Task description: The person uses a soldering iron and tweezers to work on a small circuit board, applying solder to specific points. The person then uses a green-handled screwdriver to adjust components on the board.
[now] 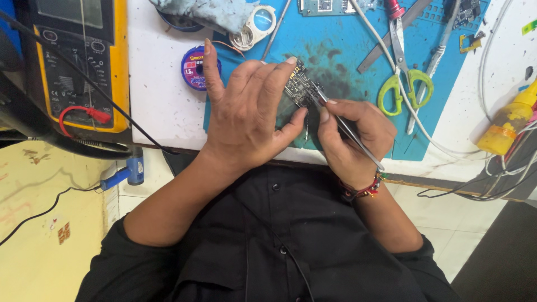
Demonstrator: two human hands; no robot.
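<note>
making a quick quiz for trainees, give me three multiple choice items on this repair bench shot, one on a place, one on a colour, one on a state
1. Where do the scissors lie?
A. on the blue mat
B. on the floor
C. on the multimeter

2. What colour are the scissors' handles?
A. red
B. yellow-green
C. black

3. How is the circuit board being handled?
A. it lies untouched on the mat
B. the left hand holds it while the right hand puts tweezers to it
C. both hands hold it with no tool

Answers:
1. A, they rest on the mat's right part, beyond the right hand.
2. B, both loops are yellow-green.
3. B, the left fingers pinch the board and the tweezer tips meet it.
</note>
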